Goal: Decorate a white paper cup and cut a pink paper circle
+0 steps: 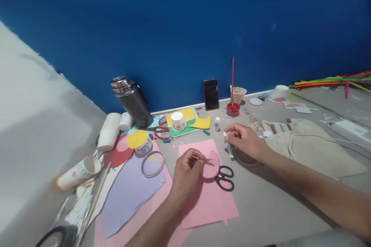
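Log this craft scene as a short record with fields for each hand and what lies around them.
left hand: pinches a pink paper cutout over the pink sheet
right hand: grip closed on a white marker
scissors: black-handled, lying on the pink sheet beside the cutout
tape ring: on the lilac paper
flask: metal, by the blue wall

A steel flask (131, 100), phone (210, 93) and red paint pot (233, 109) stand by the blue wall (185, 27).

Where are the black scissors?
In the head view, the black scissors lie low in the middle, on the pink paper sheet, just right of the left hand and the pink cut-out it holds.
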Tool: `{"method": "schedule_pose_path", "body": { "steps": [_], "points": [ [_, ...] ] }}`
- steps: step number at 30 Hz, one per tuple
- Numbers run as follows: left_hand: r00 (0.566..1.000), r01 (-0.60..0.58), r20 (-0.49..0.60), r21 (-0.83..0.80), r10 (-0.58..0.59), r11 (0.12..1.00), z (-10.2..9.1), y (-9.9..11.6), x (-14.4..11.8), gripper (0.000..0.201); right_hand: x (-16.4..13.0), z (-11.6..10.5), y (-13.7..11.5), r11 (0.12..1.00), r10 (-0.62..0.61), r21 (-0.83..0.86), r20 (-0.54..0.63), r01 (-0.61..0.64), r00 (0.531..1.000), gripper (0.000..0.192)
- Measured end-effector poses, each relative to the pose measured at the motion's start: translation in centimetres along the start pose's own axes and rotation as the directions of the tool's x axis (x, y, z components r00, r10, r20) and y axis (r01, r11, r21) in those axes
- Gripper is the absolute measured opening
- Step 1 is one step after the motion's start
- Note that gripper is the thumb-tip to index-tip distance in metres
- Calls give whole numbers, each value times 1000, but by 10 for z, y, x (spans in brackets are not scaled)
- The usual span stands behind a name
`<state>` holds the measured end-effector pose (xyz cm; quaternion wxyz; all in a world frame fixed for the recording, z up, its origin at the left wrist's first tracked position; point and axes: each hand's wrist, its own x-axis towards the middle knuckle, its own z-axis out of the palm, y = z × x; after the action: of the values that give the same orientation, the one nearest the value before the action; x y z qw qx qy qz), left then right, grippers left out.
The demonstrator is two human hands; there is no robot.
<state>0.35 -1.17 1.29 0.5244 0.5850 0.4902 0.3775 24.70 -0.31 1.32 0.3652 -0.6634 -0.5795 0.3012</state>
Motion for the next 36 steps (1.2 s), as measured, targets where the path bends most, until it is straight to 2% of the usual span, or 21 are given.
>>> {"method": "schedule_pose_path", "body": {
  "steps": [2, 4, 9, 13, 17, 21, 25, 27, 31, 36],
  "points": [
    [1000, 26, -12, -51, -27, 998, -3, -3, 3, 6, 20, -4, -2, 999, -16, -46, -67, 13, 998, 43],
    [998, 48, -27, -120, -52, 992, -4, -4, 6, 6, 39, -2, -3, 997, -29, -80, -77, 23, 997, 50],
    [993, 37, -99, -236, -62, 971, -7, 0, 8, 10, 65, 8, -8, 989, -65, -138, -68, 55, 996, 18],
    [982, 17, -178, -234, -60, 972, -9, 4, 8, 9, 48, 2, -21, 986, -113, -133, -75, 103, 991, 24],
    [966, -62, -259, -138, 25, 988, -9, 7, 7, 2, 8, 0, -34, 978, -205, -22, 42, 206, 978, 20],
    [967, -84, -246, -100, 57, 991, -7, 9, 5, 7, -17, 12, -34, 951, -291, -72, 113, 300, 950, 21],
    [973, -126, -195, 9, 125, 992, -7, 7, 6, 7, -20, 19, -28, 881, -445, -110, 143, 461, 884, 24],
    [970, -163, -168, 81, 174, 983, -8, 5, 7, 11, -19, 19, -25, 854, -484, -120, 174, 506, 858, 25],
    [954, -246, -133, 167, 269, 955, -10, 1, 7, 13, -20, 18, -21, 831, -494, -182, 192, 525, 848, 30],
    [949, -264, -123, 191, 290, 946, -10, 0, 6, 17, -22, 23, -18, 794, -548, -194, 184, 576, 816, 25]
  ]
}}
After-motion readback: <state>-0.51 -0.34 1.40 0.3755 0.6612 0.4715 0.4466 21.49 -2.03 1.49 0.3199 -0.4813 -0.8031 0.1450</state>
